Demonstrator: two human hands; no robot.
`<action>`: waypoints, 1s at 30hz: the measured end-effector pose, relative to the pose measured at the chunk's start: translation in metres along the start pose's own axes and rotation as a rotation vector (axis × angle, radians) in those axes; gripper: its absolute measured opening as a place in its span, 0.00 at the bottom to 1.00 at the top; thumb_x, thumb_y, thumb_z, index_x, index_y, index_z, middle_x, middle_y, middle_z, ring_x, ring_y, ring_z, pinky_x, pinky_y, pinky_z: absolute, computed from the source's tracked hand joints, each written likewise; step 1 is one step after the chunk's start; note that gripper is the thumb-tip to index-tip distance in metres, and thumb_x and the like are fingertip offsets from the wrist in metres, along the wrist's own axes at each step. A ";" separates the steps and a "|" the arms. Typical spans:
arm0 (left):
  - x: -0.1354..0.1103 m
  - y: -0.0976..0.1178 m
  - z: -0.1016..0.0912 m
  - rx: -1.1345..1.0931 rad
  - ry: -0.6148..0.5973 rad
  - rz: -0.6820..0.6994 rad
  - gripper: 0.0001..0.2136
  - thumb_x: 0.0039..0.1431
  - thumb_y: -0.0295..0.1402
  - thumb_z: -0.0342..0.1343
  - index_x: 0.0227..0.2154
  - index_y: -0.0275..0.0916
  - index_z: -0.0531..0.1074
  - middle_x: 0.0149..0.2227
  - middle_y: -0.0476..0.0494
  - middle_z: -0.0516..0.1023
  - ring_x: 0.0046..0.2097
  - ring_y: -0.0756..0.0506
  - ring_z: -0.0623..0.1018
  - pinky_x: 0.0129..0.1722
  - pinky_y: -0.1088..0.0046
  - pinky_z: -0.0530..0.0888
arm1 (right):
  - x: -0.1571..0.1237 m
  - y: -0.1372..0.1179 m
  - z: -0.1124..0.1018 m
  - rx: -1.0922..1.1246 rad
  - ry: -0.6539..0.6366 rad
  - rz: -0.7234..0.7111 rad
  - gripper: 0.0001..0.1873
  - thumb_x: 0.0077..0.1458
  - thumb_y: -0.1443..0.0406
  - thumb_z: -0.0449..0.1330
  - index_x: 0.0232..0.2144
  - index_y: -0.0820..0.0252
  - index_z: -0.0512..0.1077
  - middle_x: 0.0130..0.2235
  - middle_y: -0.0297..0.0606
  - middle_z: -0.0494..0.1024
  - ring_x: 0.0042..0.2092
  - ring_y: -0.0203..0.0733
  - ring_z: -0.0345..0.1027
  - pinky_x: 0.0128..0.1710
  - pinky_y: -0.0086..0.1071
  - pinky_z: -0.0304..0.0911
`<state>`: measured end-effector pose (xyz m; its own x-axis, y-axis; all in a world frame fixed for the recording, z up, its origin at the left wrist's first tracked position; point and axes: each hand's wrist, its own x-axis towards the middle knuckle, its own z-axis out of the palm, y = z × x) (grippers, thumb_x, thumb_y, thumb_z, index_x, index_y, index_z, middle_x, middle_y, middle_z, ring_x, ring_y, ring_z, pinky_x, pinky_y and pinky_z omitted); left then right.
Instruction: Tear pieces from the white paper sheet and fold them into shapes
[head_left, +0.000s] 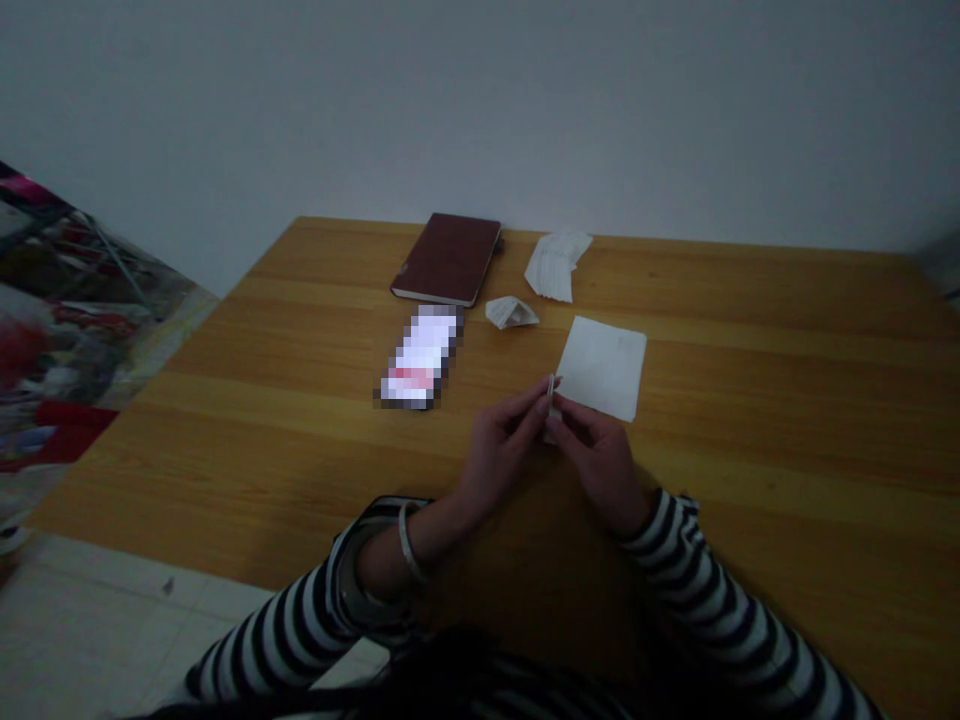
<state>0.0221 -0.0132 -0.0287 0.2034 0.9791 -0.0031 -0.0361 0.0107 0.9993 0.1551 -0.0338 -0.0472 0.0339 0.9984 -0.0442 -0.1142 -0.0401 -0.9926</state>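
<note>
My left hand and my right hand meet over the middle of a wooden table. Together they pinch a small folded piece of white paper, held edge-up between the fingertips. Both hands are closed on it. A square white paper sheet lies flat just beyond my right hand. Both arms wear black-and-white striped sleeves, and a bangle sits on my left wrist.
A dark red notebook lies at the table's far side. A phone with a lit screen lies in front of it. A small folded paper shape and a crumpled white paper sit near the notebook. Cluttered items stand at left.
</note>
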 end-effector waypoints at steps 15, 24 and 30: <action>-0.007 -0.001 -0.003 0.637 -0.085 0.269 0.25 0.65 0.30 0.49 0.64 0.40 0.58 0.50 0.38 0.78 0.45 0.43 0.79 0.45 0.67 0.74 | -0.004 -0.010 -0.005 -0.644 0.210 -0.467 0.13 0.59 0.68 0.54 0.43 0.58 0.75 0.48 0.46 0.74 0.51 0.50 0.68 0.53 0.49 0.65; 0.018 0.010 -0.026 0.181 -0.152 0.055 0.15 0.64 0.36 0.53 0.50 0.38 0.71 0.33 0.45 0.78 0.33 0.49 0.75 0.32 0.75 0.71 | 0.012 -0.016 -0.031 -0.051 0.007 0.019 0.19 0.56 0.61 0.62 0.51 0.53 0.74 0.32 0.34 0.80 0.29 0.37 0.72 0.30 0.35 0.74; 0.019 0.018 -0.030 0.192 -0.293 0.027 0.16 0.53 0.35 0.65 0.45 0.39 0.78 0.47 0.40 0.80 0.48 0.43 0.78 0.49 0.64 0.73 | 0.015 -0.017 -0.040 -0.114 -0.173 -0.007 0.19 0.53 0.61 0.65 0.49 0.51 0.76 0.50 0.38 0.80 0.48 0.44 0.75 0.49 0.43 0.72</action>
<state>-0.0039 0.0116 -0.0123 0.4784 0.8781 0.0068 0.1336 -0.0804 0.9878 0.1975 -0.0199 -0.0355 -0.1380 0.9901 -0.0272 -0.0014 -0.0276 -0.9996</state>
